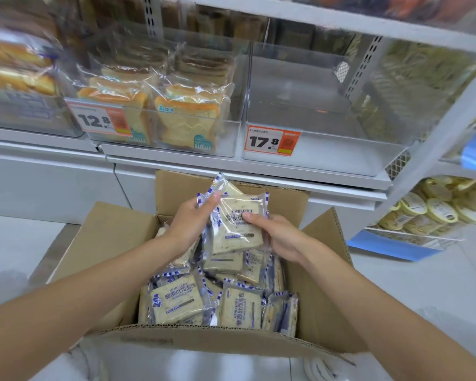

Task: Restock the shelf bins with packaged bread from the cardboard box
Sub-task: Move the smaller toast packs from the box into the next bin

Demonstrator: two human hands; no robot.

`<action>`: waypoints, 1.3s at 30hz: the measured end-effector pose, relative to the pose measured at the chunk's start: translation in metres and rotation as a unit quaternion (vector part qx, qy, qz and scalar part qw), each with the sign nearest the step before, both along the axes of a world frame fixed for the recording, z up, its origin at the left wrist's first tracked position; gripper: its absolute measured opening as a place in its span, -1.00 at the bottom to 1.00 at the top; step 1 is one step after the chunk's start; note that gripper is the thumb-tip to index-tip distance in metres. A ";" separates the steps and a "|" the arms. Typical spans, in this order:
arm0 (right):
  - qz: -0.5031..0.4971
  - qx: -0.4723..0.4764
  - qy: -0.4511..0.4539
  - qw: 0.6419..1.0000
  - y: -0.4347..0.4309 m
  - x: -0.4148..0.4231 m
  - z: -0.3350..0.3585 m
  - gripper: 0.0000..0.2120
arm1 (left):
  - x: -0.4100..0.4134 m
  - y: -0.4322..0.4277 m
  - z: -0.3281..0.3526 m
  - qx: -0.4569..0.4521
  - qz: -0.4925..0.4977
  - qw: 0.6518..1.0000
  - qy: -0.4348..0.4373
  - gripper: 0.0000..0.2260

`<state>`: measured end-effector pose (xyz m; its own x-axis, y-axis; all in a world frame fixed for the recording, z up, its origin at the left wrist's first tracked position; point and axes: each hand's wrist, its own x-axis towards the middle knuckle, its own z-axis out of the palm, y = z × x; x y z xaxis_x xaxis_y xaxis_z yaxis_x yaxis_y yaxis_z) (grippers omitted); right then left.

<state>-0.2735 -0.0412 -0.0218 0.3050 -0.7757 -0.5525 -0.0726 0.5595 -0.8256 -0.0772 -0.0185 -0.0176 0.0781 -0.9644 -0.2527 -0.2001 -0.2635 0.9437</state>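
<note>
Packaged bread: several clear packets with blue-and-white striped edges, held in a bunch between my two hands above the open box; the front packet faces me, tilted, with dark printed characters on it.
Left hand: my left hand grips the left side of the bunch, fingers closed on the wrappers, one fingertip up on a packet's top corner.
Right hand: my right hand clamps the right side of the same bunch, thumb lying across the front packet's face.
Cardboard box: brown corrugated cardboard box with all flaps folded outward, standing on the pale floor just below the shelf.
Box contents: more packets of the same bread piled loosely inside, some flat and face-up, some on edge.
Empty bin: clear plastic bin on the shelf straight above the box, nothing in it, bearing an orange-edged price tag that reads 17.8.
Neighbouring bin: to its left, a clear bin filled with bagged toast slices standing upright, tagged 12.8.
Far left: another bin with bagged loaves, blurred.
Right side: a wire rack with round yellow-lidded tubs, well apart from the box.
</note>
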 end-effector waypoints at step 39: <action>-0.026 -0.304 0.322 0.896 -0.357 -0.054 0.056 0.04 | -0.022 -0.221 0.117 -0.241 -0.020 0.939 -0.244 -0.51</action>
<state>-0.3274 -0.3983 0.0346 0.0299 -0.9971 -0.0707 -0.6298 0.0361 -0.7759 -0.0996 -0.2398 0.0997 0.0318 -0.9625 0.2693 -0.6398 0.1874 0.7454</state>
